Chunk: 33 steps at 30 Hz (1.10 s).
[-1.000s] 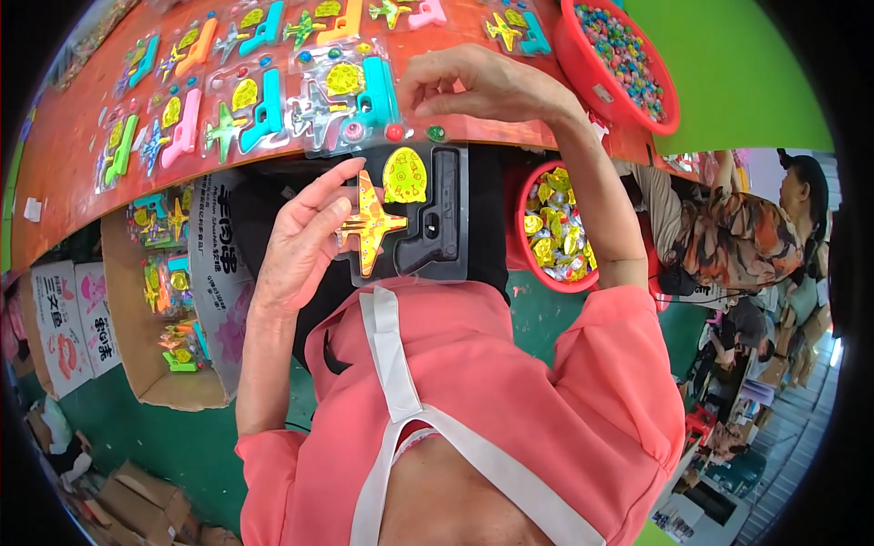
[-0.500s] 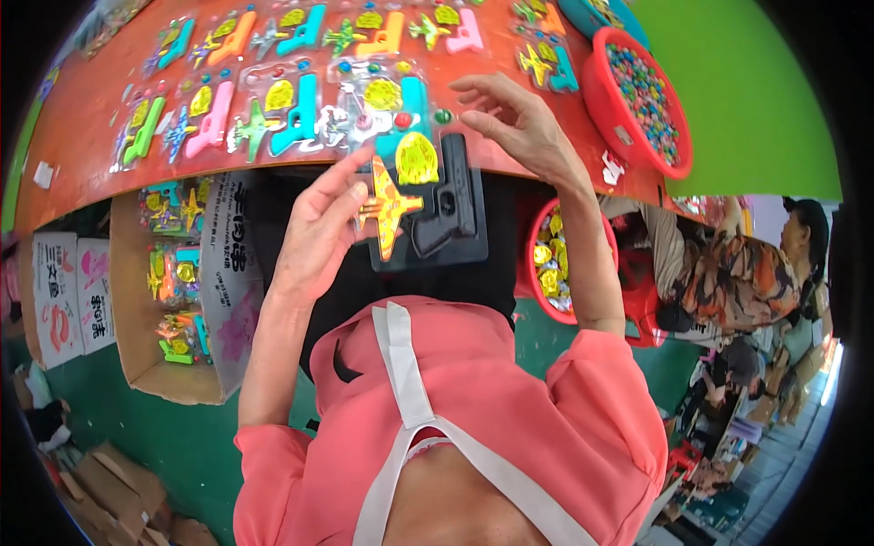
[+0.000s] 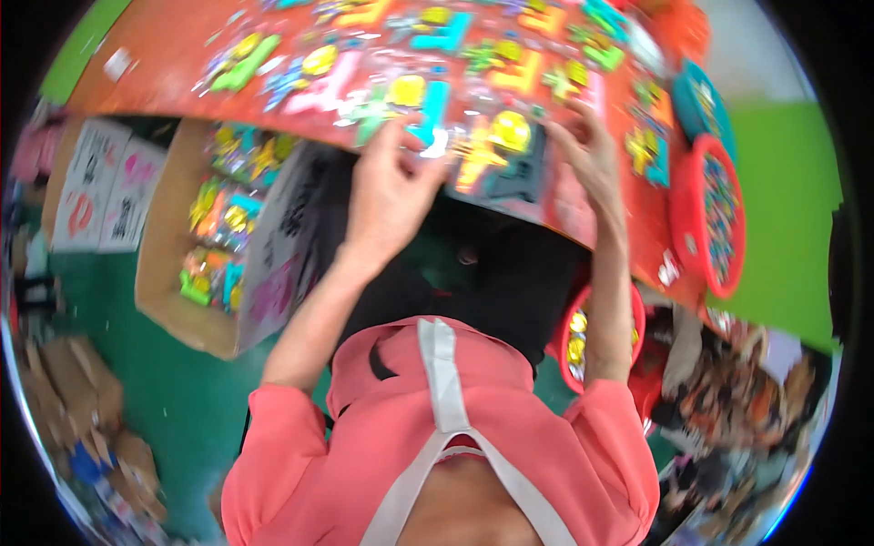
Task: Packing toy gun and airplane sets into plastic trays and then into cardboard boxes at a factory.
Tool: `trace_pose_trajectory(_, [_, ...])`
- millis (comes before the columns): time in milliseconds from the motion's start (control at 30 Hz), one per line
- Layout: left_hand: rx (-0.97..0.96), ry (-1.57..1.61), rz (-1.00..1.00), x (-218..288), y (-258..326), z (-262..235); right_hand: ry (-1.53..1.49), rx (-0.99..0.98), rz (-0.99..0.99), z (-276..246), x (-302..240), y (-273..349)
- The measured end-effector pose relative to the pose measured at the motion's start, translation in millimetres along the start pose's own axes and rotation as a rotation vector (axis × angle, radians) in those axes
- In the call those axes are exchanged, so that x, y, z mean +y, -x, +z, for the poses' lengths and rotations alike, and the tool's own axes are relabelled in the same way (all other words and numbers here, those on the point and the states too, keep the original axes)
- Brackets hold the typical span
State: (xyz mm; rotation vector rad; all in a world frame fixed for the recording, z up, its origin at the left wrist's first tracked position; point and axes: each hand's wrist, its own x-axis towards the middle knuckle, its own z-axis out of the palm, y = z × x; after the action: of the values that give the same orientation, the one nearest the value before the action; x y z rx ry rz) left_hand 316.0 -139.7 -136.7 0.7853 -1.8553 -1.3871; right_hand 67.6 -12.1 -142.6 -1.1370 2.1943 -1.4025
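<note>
A clear plastic toy tray (image 3: 528, 178) with a dark toy gun, a yellow-orange toy plane (image 3: 477, 162) and a yellow foil piece (image 3: 510, 131) lies at the near edge of the red table. My left hand (image 3: 387, 200) is at the tray's left side, fingertips bent toward it. Motion smears those fingers, so their grip is unclear. Across the tray, my right hand (image 3: 594, 159) has thumb and fingers apart, close to the tray's right edge. Just beyond my left hand sits another pack with a teal toy gun (image 3: 434, 109).
Rows of packed toys cover the red table (image 3: 173, 77). A red basin of small coloured balls (image 3: 739, 218) stands at its right, beside a teal basin (image 3: 687, 100). Below are a red tub of foil pieces (image 3: 577, 350) and a carton of packs (image 3: 168, 305). Another person sits at right.
The toy tray has gone from my lap to the table's near edge. My left hand has moved up and right from the toy plane; my right hand has shifted right. The whole view has swung.
</note>
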Motion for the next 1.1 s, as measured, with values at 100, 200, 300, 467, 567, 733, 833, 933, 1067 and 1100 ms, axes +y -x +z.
trace_pose_trajectory(100, [-0.002,0.188,-0.128,-31.8,23.9,22.3,-0.048,0.075,0.16,-5.9,13.2,8.1])
trace_pose_trajectory(200, [-0.03,0.63,-0.305,-41.3,30.1,43.1,-0.026,0.04,0.189,-11.4,31.9,6.4])
trace_pose_trajectory(300, [0.007,0.835,-0.365,-34.7,33.1,43.1,-0.155,-0.035,0.184,-5.5,26.0,8.5])
trace_pose_trajectory(467, [-0.1,0.837,-0.49,-26.4,39.3,35.1,-0.246,-0.029,0.239,-9.7,16.4,29.7])
trace_pose_trajectory(567, [-0.158,0.844,-0.539,-22.8,47.3,37.7,-0.242,0.017,0.258,-11.0,10.8,46.6])
trace_pose_trajectory(733, [-0.32,0.865,-0.625,-17.0,46.8,37.2,-0.301,0.049,0.267,-13.9,11.2,62.8])
trace_pose_trajectory(833, [-0.458,0.882,-0.629,-15.1,46.1,32.4,-0.336,0.075,0.263,-12.4,4.8,78.7])
trace_pose_trajectory(933, [-0.592,0.925,-0.591,-17.4,48.0,32.3,-0.365,0.096,0.29,-19.2,11.1,94.7])
trace_pose_trajectory(1067, [-0.712,0.979,-0.641,-17.1,49.1,37.6,-0.398,0.045,0.312,-29.0,12.7,102.4])
trace_pose_trajectory(1100, [-0.765,1.002,-0.667,-16.1,48.3,37.9,-0.357,0.106,0.331,-22.3,2.9,103.4])
